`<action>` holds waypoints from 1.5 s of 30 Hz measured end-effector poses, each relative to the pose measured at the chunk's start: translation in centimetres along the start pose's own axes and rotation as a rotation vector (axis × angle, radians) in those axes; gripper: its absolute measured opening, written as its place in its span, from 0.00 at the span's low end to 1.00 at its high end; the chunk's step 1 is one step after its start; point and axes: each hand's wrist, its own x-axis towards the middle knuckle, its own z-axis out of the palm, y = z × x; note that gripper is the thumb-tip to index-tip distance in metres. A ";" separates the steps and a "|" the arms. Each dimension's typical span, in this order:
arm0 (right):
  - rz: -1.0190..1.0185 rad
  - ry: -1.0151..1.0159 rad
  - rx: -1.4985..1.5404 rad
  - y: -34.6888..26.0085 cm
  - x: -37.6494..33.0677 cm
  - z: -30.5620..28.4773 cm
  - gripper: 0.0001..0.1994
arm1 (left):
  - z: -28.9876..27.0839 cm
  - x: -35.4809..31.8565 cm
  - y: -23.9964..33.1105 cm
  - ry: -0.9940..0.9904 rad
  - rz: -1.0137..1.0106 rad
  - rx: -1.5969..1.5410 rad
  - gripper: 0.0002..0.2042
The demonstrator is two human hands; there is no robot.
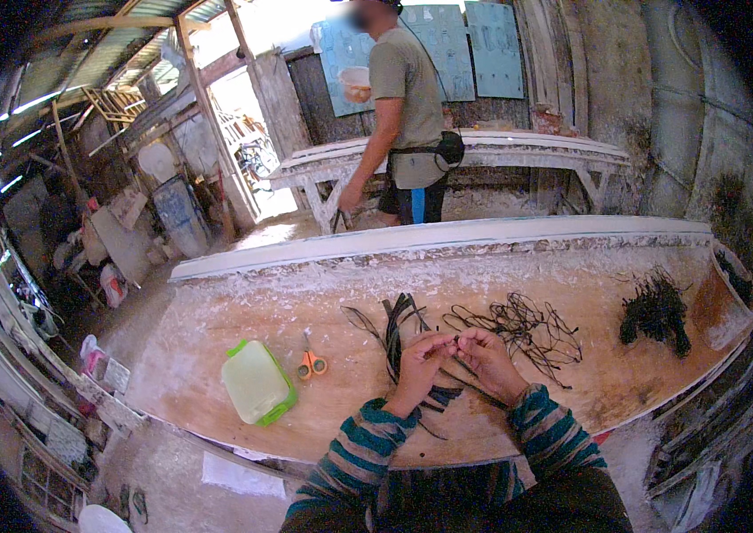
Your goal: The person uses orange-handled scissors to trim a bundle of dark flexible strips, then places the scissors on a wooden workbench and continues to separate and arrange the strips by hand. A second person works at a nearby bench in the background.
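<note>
Long wooden workbench (217,355), plaster-crusted, spanning the view from left to right, raised white rail along its far edge. Second pale bench (519,147) behind, well apart, against a wall hung with three flat light-blue rectangular panels (447,44), printed faintly, details too small to read. Standing between the two benches, another person (405,107) in an olive shirt with a dark waist pouch, holding a small pale bowl (356,84). Cluttered shed floor at left, with a white-and-red bag (114,286) by the bench's far left end.

On the near bench, left of centre: translucent rectangular plastic box (257,384) with a green rim and clips, lying flat. Just beside it to the right, small orange-handled scissors (310,360). Far right, a dark bushy clump of cut strands (656,311), well apart from the hands. Centre right, a loose tangle of thin black wire (519,327), spread flat. Bundle of dark strips (399,324) centre, fanning away from the hands.

Left hand (421,355) and right hand (483,351), striped sleeves, meeting at bench centre, fingers curled narrow, pinching a thin dark strand (456,339) between them, just above the bundle.
</note>
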 end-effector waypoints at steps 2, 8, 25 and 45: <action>-0.010 0.025 -0.058 -0.2 0.0 0.6 0.05 | 0.0 0.0 -0.2 0.017 -0.025 -0.004 0.08; -0.104 0.018 -0.285 0.7 0.4 -0.6 0.04 | 0.0 0.1 -1.2 0.015 -0.082 -0.139 0.08; -0.131 0.009 -0.400 -0.5 0.0 0.5 0.02 | 0.3 0.3 -0.6 -0.073 -0.177 -0.420 0.06; 0.051 -0.095 0.089 -1.7 -0.8 1.9 0.06 | -1.3 0.5 -1.8 -0.507 -0.369 -0.787 0.12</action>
